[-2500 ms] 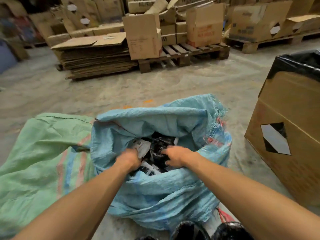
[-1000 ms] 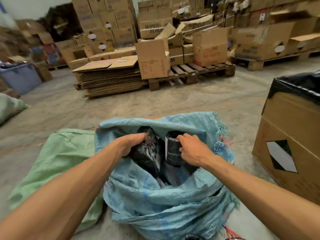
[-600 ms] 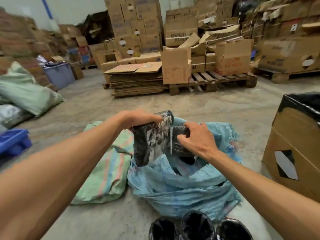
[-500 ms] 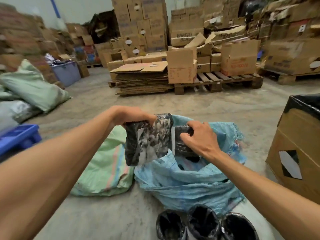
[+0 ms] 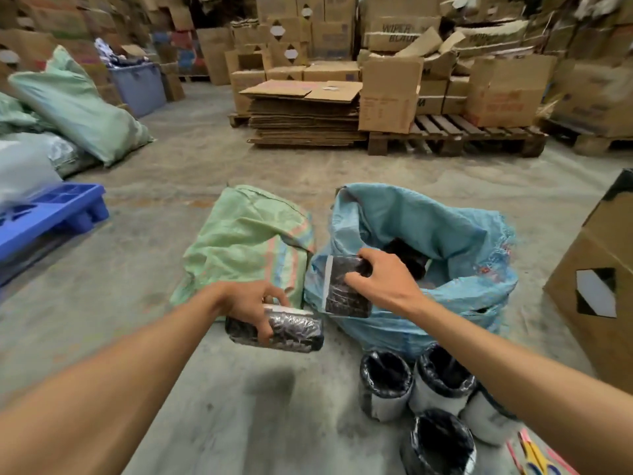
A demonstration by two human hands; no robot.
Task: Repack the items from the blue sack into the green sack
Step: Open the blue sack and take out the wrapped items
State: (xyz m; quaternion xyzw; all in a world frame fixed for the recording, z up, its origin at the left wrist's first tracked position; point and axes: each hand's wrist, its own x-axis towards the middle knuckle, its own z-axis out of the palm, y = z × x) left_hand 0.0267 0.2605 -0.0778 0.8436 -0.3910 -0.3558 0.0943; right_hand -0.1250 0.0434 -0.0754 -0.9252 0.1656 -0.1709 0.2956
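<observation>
Black wrapped packets are out of the sack, one in each hand. Far left, a blue plastic pallet (image 5: 51,214) lies on the concrete floor (image 5: 137,303). Next, the green sack (image 5: 246,241) lies slumped; just before it the left hand (image 5: 251,303) grips a black plastic-wrapped packet (image 5: 284,332) lying sideways. Beside it, the right hand (image 5: 380,281) pinches a second black packet (image 5: 344,289) upright at the blue sack's (image 5: 445,234) open mouth. Four black-lined rolls (image 5: 438,378) stand below

You're looking across a grey concrete floor (image 5: 191,173) where flattened cardboard (image 5: 305,114) is lying beside a wooden pallet (image 5: 459,140), cartons (image 5: 390,94) are piling against the back, and a blue plastic pallet (image 5: 48,214) is sitting left.
</observation>
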